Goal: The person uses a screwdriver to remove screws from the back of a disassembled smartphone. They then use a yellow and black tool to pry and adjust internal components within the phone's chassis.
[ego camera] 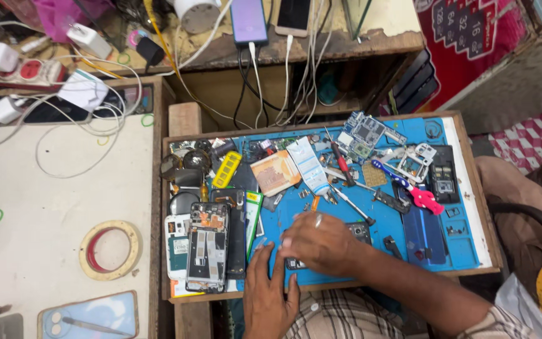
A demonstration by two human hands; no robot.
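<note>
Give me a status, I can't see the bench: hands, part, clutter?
Left hand flat on blue mat. Right hand covers small dark phone part; grip unclear. Screwdriver and loose parts close by.

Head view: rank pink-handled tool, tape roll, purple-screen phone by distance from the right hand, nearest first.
From the right hand:
1. Pink-handled tool, on the blue mat to its right.
2. Tape roll, far left on the white table.
3. Purple-screen phone, on the top shelf, clearly farthest.

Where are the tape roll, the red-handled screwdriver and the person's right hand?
tape roll (88,271): head view, on its left rim.
red-handled screwdriver (340,160): head view, on its handle.
right hand (317,242): head view, back of the hand.
</note>
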